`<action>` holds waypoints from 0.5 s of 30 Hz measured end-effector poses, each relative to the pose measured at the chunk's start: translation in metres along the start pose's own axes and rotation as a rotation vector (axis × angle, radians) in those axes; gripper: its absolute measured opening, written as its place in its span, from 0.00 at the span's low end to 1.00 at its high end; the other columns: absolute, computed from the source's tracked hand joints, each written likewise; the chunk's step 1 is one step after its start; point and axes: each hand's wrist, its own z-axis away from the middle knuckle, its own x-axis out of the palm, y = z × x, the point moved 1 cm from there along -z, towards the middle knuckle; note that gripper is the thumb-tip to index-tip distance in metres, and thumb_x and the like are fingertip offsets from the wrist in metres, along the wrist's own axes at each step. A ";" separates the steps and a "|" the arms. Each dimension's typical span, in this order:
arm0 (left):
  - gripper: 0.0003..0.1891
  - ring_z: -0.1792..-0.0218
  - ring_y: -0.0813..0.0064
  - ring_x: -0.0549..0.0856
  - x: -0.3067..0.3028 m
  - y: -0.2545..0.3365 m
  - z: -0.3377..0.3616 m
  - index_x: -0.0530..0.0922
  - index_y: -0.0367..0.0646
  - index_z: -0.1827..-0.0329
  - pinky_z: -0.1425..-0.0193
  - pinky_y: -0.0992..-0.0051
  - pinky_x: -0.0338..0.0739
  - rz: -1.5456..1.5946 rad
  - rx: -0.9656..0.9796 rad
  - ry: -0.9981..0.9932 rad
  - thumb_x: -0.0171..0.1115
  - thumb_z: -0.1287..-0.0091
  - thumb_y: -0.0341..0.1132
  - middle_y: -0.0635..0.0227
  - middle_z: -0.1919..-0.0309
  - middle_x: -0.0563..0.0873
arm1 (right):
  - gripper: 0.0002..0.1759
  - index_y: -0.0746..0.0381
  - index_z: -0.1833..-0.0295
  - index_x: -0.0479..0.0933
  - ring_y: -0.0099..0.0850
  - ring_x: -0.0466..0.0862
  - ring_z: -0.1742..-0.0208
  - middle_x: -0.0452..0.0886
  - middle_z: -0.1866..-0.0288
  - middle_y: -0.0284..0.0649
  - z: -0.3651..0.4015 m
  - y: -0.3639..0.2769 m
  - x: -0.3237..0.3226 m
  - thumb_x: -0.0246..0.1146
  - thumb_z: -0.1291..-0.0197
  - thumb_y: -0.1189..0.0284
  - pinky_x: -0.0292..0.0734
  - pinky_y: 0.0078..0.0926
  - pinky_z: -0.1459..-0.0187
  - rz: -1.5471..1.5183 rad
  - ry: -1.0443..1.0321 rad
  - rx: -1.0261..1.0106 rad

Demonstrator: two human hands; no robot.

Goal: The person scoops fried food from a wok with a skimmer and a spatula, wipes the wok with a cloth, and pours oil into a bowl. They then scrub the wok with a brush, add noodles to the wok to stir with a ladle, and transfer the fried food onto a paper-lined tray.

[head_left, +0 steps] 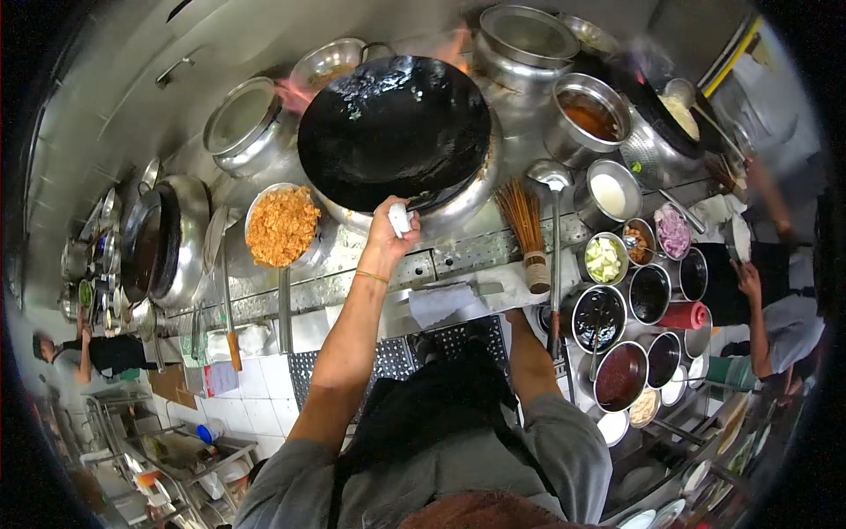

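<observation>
My left hand is closed around the near handle of a large black wok, with a folded white cloth in the grip. The wok is tilted on the burner, its inside dark and shiny, with no food seen in it. Flames show behind its rim. My right forearm reaches to the counter's front edge, where the hand is hidden. Nearest to it are a bamboo wok brush and a long-handled ladle lying on the counter.
Left of the wok, a handled pan holds orange-brown food. Sauce and ingredient containers crowd the right, below metal pots. Another wok stands far left. A person's hand is at right; another person is at left.
</observation>
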 end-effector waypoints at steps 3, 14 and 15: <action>0.10 0.83 0.72 0.74 -0.001 -0.001 -0.001 0.70 0.45 0.68 0.89 0.80 0.60 0.070 -0.014 -0.001 0.61 0.43 0.38 0.59 0.78 0.76 | 0.30 0.62 0.43 0.75 0.46 0.75 0.40 0.78 0.43 0.53 -0.002 0.001 0.000 0.68 0.50 0.58 0.68 0.40 0.38 -0.015 0.000 0.001; 0.10 0.82 0.72 0.75 -0.012 0.006 -0.011 0.72 0.46 0.67 0.86 0.80 0.61 0.079 -0.073 -0.029 0.62 0.43 0.40 0.59 0.74 0.76 | 0.28 0.62 0.44 0.76 0.46 0.75 0.40 0.77 0.42 0.54 0.087 -0.057 -0.063 0.68 0.50 0.61 0.69 0.40 0.39 -0.110 -0.394 -0.073; 0.10 0.82 0.71 0.75 -0.007 0.005 -0.007 0.72 0.46 0.67 0.86 0.81 0.61 0.067 -0.061 -0.023 0.61 0.43 0.40 0.59 0.74 0.76 | 0.25 0.62 0.46 0.78 0.46 0.76 0.42 0.76 0.42 0.54 0.126 -0.108 -0.119 0.68 0.49 0.63 0.71 0.40 0.41 -0.036 -0.422 -0.044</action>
